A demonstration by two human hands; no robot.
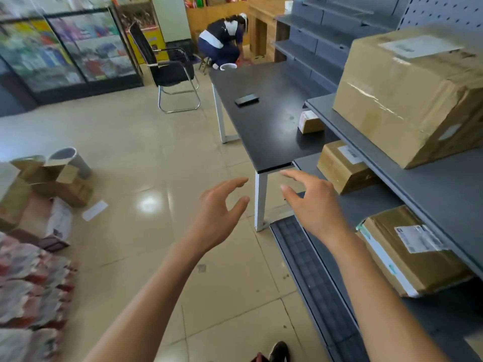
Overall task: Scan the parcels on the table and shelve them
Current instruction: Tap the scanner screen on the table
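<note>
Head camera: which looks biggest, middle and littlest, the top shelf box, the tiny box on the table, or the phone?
1. Top shelf box, though it's nearest.
2. Tiny box and phone: too alike to rank.

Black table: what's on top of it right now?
On the black table lie a dark flat device, likely the scanner, and one small parcel at its right edge. The shelf hides that edge behind the parcel. Both hands are empty.

Both arms are bare, with no sleeves. The left hand [219,205] and right hand [313,202] wear no gloves, rings or watch.
</note>
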